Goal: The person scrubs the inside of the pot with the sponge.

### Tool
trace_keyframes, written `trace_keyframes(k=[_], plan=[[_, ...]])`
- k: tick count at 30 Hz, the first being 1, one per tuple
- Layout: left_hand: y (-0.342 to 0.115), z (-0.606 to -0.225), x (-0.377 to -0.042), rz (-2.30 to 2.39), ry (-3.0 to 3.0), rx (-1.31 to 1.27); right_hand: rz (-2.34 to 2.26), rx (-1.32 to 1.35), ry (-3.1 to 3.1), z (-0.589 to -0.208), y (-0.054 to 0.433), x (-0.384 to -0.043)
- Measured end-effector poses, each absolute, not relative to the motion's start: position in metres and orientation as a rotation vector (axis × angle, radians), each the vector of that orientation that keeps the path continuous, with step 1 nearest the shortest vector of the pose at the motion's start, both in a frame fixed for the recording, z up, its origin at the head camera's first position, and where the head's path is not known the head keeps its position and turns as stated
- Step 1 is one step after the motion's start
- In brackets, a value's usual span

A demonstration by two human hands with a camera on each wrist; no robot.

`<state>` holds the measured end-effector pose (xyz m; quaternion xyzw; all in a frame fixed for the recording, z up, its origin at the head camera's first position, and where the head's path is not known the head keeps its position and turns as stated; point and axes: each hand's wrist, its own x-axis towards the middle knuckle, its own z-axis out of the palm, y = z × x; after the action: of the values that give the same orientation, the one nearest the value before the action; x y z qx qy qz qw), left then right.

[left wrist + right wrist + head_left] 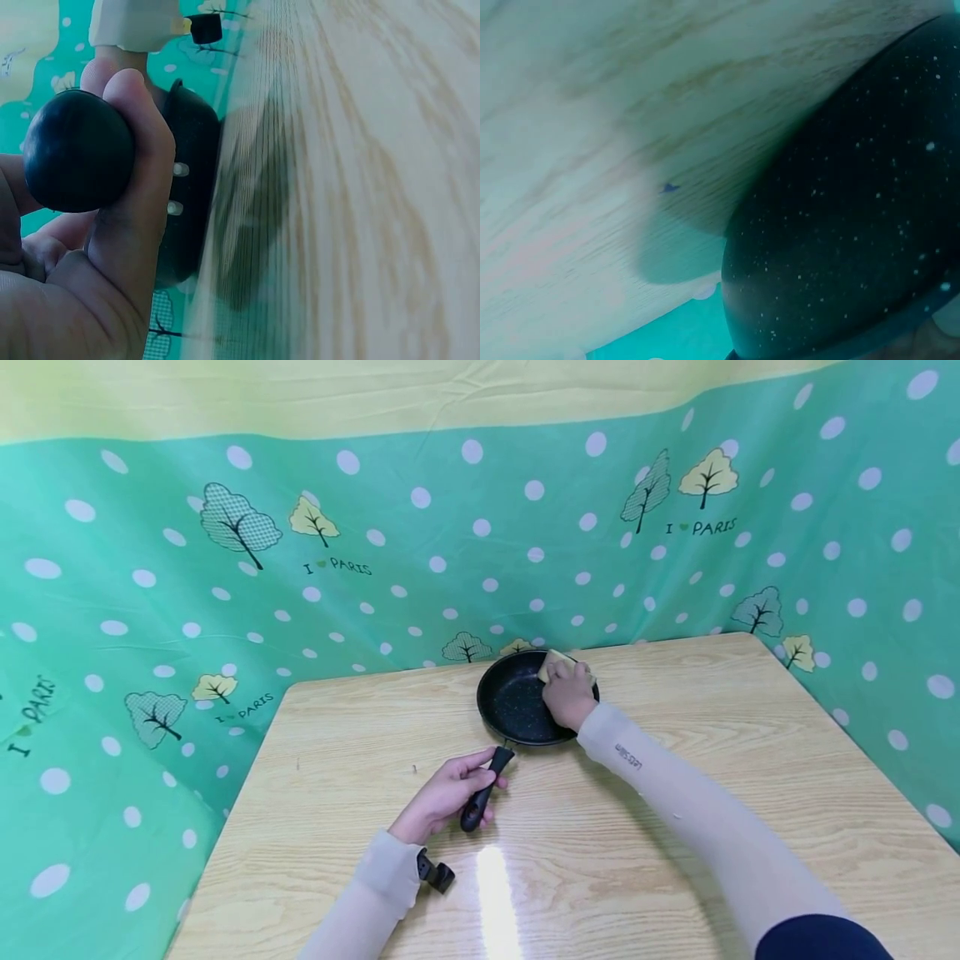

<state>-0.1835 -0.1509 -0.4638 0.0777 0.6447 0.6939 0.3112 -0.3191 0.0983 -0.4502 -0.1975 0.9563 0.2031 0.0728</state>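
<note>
A green cloth (420, 514) with white dots, printed trees and a yellow band along its top hangs behind the work from ten o'clock round to two. In front of it spreads a wood-grained table (337, 752), with a streak of reflected light at six o'clock. A pale right sleeve (697, 802) with dark lettering reaches in from five o'clock, its upper end meeting dark blue fabric (821, 939); a pale left sleeve (367, 893) reaches in from seven.

The black frying pan (513, 697) is at the table's twelve o'clock edge, open side up, its far rim overlapping the cloth in the head view. White flecks speckle its surface. Whether its base touches the table, I cannot tell.

Around the pan, the left hand (453, 789) lies between seven and eight o'clock, gripping the black handle (482, 800), which points toward seven; the thumb lies over it and the fingers curl round beneath. The right hand (567, 692) is over the pan's three o'clock side, its fingers gripping a pale yellow sponge (550, 664) inside the rim at one o'clock. A small black device (437, 872) is strapped at the left wrist. Smallest, two pale rivets (178, 170) show on the pan's wall in the left wrist view.
</note>
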Motion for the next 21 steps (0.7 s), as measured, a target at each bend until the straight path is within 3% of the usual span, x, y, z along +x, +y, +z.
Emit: trace_keyframes(k=[21], plan=[[-0.1517,-0.4645,-0.1840,1.815,1.720,0.174,0.672,-0.533,2.825,-0.4447,0.0978,-0.3107]])
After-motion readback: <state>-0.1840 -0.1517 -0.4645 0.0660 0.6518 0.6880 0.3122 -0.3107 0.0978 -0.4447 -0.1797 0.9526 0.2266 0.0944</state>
